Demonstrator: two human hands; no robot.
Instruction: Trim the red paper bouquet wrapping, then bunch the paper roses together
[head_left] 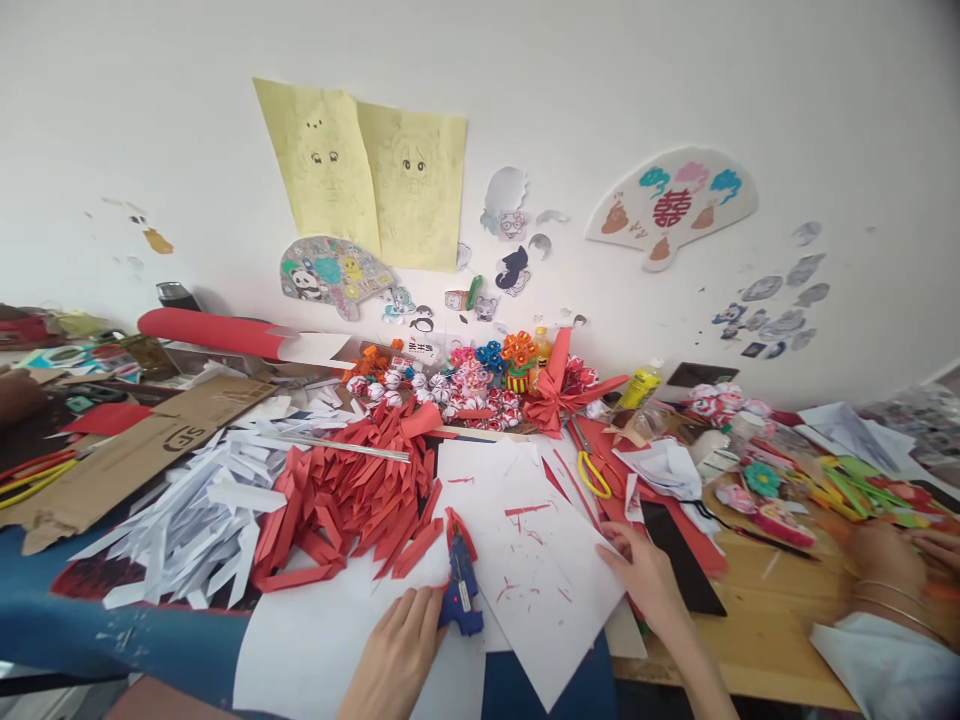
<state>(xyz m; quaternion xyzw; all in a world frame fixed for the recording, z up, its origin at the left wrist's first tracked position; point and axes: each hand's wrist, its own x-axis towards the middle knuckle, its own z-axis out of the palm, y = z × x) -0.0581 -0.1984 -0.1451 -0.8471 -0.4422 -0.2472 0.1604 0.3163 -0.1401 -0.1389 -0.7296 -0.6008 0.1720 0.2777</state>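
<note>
My left hand [403, 640] is closed at the side of a blue glue gun [463, 585], fingers curled against its handle. The gun's nozzle points away from me, beside a folded red paper piece [466, 537]. My right hand [646, 572] pinches the right edge of a white paper sheet [547, 620], which is strewn with thin red scraps. Left of the gun lies a heap of folded red paper strips [360, 500], and further left a pile of folded white strips [202, 490].
Yellow-handled scissors [594, 475] and a red paper flower [559, 395] lie beyond the sheet. Small paper flowers [469, 375] and a yellow bottle [640, 384] line the wall. Cardboard [142, 455] lies left. Another person's hands [885, 560] work at the right; one more hand [19, 395] shows far left.
</note>
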